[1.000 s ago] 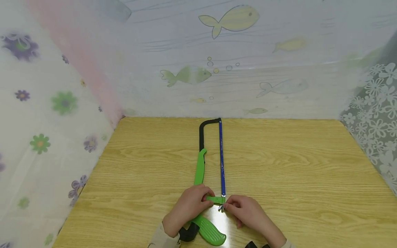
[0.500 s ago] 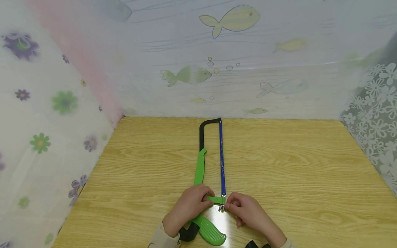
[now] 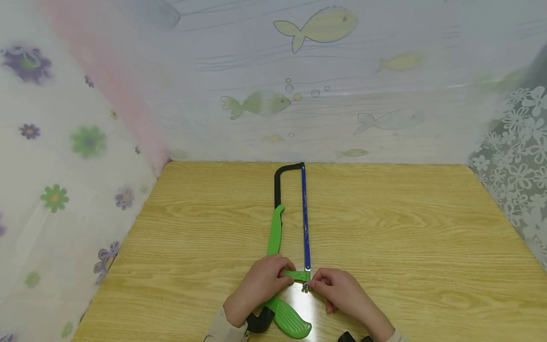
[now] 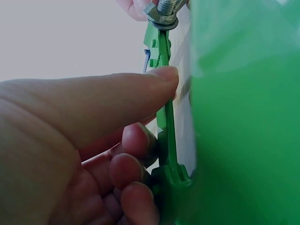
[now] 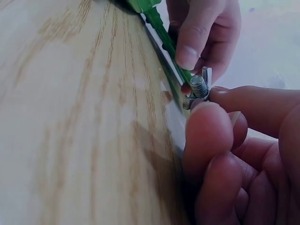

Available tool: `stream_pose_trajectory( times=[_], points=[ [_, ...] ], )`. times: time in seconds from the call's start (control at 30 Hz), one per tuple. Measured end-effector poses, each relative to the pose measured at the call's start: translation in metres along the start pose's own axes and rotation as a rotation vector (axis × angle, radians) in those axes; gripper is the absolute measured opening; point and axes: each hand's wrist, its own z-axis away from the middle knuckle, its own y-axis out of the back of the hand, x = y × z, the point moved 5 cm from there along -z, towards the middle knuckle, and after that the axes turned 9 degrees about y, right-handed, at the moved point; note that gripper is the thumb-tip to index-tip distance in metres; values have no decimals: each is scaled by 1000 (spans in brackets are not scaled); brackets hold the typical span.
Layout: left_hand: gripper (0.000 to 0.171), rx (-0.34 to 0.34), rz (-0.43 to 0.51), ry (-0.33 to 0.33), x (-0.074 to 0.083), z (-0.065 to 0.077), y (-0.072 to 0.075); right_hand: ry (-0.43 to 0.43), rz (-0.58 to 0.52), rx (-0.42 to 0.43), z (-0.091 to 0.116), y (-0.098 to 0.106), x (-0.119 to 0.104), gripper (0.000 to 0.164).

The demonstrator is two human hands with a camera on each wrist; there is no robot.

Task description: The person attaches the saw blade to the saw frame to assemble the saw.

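On the tabletop [image 3: 406, 228], hacksaw [image 3: 275, 235] pointing away, long axis near-to-far

You are working in a small screened-off nook, the wider building hidden from view: a fish-printed curtain [image 3: 325, 71] is hanging behind your wood-grain worktop [image 3: 406, 213], a flower-printed curtain [image 3: 55, 161] is flanking your left, and white-flowered sheeting [image 3: 521, 166] is edging your right.

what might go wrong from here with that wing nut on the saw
The right hand pinches the wing nut; if turned loose too far, it might drop off the threaded bolt. The blue blade is fitted at that same end, so loosening could let it slacken. The left hand grips the green bracket; if that slips, the frame may twist.
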Motion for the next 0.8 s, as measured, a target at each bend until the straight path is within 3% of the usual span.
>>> stream_pose_trajectory(
  times=[0.8],
  points=[
    [12, 6, 2, -2, -1, 0, -1, 10, 146, 26, 0, -2, -5, 35]
  ],
)
